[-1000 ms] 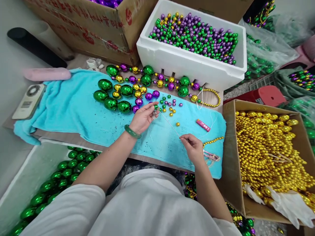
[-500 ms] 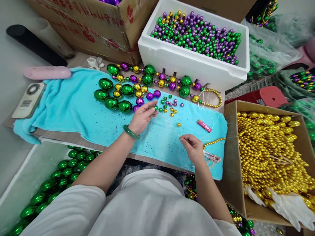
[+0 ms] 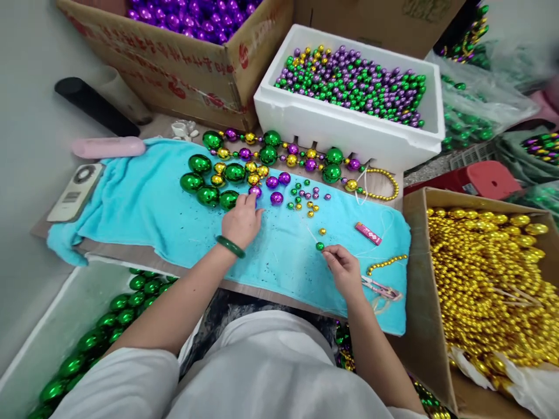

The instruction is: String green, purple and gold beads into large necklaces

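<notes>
Small shiny green bead [image 3: 320, 247] on thin white cord [image 3: 312, 234] is pinched by right hand [image 3: 345, 269] over turquoise towel [image 3: 283, 262] — could be shed if pinch is slackened; left hand's [image 3: 241, 224] grip at glossy purple ball [image 3: 257, 191] can't be told.

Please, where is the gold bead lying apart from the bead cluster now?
In the head view, the gold bead lies right of centre on the towel, just above the green bead at the fingertips of the right hand.

can't tell if the left hand [image 3: 241, 224] grips that purple bead [image 3: 255, 192], fingertips mostly hidden; purple-bead carton [image 3: 187, 73] gets chopped up top; pink oblong thing [image 3: 368, 233] has print too tiny
</notes>
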Motion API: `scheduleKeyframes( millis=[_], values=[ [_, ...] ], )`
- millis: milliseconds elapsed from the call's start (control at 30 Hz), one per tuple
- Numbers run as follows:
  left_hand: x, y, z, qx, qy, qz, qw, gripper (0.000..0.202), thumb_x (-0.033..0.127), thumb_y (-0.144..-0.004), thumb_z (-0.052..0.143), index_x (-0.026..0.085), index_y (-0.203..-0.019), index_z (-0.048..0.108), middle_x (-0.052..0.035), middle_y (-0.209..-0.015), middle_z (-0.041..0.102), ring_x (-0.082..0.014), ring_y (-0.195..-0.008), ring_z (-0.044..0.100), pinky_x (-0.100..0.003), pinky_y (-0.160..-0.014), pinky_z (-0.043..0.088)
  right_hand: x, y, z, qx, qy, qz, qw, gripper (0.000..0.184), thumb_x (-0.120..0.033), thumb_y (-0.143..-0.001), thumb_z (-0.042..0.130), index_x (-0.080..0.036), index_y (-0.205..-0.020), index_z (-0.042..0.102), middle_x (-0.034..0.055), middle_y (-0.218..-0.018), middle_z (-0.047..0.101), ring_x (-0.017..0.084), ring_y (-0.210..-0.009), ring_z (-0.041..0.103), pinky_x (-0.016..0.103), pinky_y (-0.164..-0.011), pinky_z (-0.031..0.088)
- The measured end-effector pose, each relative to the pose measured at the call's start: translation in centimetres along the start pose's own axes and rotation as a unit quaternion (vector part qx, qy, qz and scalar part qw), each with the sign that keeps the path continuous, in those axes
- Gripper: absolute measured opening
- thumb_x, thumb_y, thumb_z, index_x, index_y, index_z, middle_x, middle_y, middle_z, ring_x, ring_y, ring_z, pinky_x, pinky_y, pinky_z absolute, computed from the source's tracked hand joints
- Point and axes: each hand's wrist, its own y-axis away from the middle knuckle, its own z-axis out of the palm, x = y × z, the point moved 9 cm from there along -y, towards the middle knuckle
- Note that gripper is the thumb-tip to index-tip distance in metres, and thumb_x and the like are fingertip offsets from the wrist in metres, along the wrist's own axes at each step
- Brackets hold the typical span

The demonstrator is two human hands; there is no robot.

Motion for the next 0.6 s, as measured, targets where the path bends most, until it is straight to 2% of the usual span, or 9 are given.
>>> scheduleKeyframes(
  millis=[133,233,300,367,400,433,500,567,600],
  values=[
    [-0.2,-0.6,1.0,-0.006,-0.018,-0.005,1.0,0.052,0.02,-0.08,0.061,0.014,-0.131,0.052,-0.0198,-0.113,0.058,-0.0346,-0.097,0.061,-0.038,-0.075,0.048,-0.7,0.1,0.1,-0.001,0.011,-0.019,1.0,0.019,-0.037,-0.078,0.061,-0.019,-0.075,0.067,0.0007,-0.064,0.056,0.012,-0.055,0.044,0.024,-0.048,0.035],
    [-0.1,-0.2,1.3,-0.012,-0.005,-0.007,1.0,0.047,0.018,-0.079,0.06,0.013,-0.125,0.056,-0.02,-0.116,0.056,-0.0349,-0.1,0.061,-0.04,-0.079,0.048,-0.9,0.2,-0.2,0.008,0.006,-0.03,1.0,0.018,-0.036,-0.079,0.061,-0.019,-0.076,0.067,0.0014,-0.067,0.058,0.012,-0.057,0.045,0.024,-0.049,0.035],
    [0.1,0.2,1.1,-0.01,0.055,-0.005,0.998,0.038,0.017,-0.076,0.063,0.014,-0.114,0.062,-0.0181,-0.117,0.055,-0.0333,-0.103,0.06,-0.04,-0.083,0.049,-0.7,0.4,-0.4,0.011,0.003,-0.032,0.999,0.017,-0.035,-0.079,0.061,-0.019,-0.075,0.067,0.0013,-0.069,0.059,0.011,-0.057,0.046,0.025,-0.051,0.037],
    [-0.2,0.3,0.7,-0.007,0.196,-0.041,0.98,0.03,0.018,-0.074,0.067,0.016,-0.104,0.064,-0.0133,-0.111,0.058,-0.0267,-0.096,0.062,-0.037,-0.08,0.051,-0.6,0.6,-0.3,0.008,0.002,-0.031,0.999,0.016,-0.034,-0.079,0.062,-0.019,-0.075,0.068,0.0011,-0.069,0.06,0.011,-0.057,0.047,0.026,-0.053,0.038],
    [-0.6,0.3,0.8,-0.018,0.295,-0.08,0.952,0.027,0.019,-0.074,0.068,0.017,-0.101,0.064,-0.0102,-0.105,0.059,-0.0222,-0.087,0.063,-0.034,-0.075,0.052,-0.6,0.8,-0.2,0.003,0.003,-0.031,0.999,0.016,-0.034,-0.079,0.062,-0.02,-0.075,0.068,0.0011,-0.069,0.06,0.011,-0.057,0.047,0.026,-0.053,0.038],
    [-0.9,0.4,1.3,-0.035,0.401,-0.129,0.906,0.025,0.02,-0.075,0.067,0.018,-0.099,0.063,-0.007,-0.098,0.061,-0.0175,-0.077,0.063,-0.031,-0.069,0.053,-0.6,0.8,-0.1,-0.003,0.005,-0.033,0.999,0.016,-0.034,-0.079,0.063,-0.02,-0.075,0.068,0.0012,-0.069,0.061,0.012,-0.057,0.048,0.026,-0.053,0.038],
    [-0.9,0.6,2.6,-0.078,0.583,-0.222,0.777,0.018,0.019,-0.078,0.064,0.018,-0.096,0.061,-0.0014,-0.082,0.061,-0.0108,-0.061,0.059,-0.025,-0.057,0.051,-0.9,1.0,0.1,-0.015,0.011,-0.038,0.999,0.016,-0.034,-0.079,0.063,-0.02,-0.074,0.069,0.0017,-0.068,0.061,0.012,-0.057,0.049,0.026,-0.053,0.038],
    [-0.3,0.8,3.5,-0.108,0.681,-0.282,0.667,0.009,0.018,-0.081,0.062,0.016,-0.09,0.06,0.0009,-0.071,0.06,-0.008,-0.054,0.057,-0.02,-0.05,0.048,-1.2,1.1,0.4,-0.026,0.02,-0.045,0.998,0.017,-0.034,-0.079,0.063,-0.02,-0.073,0.069,0.0021,-0.068,0.061,0.013,-0.058,0.049,0.026,-0.052,0.038],
    [-0.1,0.9,3.8,-0.113,0.703,-0.302,0.634,0.005,0.018,-0.082,0.061,0.015,-0.086,0.06,0.0009,-0.068,0.06,-0.0073,-0.053,0.057,-0.018,-0.048,0.047,-1.4,1.1,0.5,-0.029,0.024,-0.048,0.998,0.017,-0.034,-0.079,0.063,-0.02,-0.072,0.069,0.0022,-0.067,0.061,0.013,-0.058,0.049,0.026,-0.052,0.038]
  ],
)
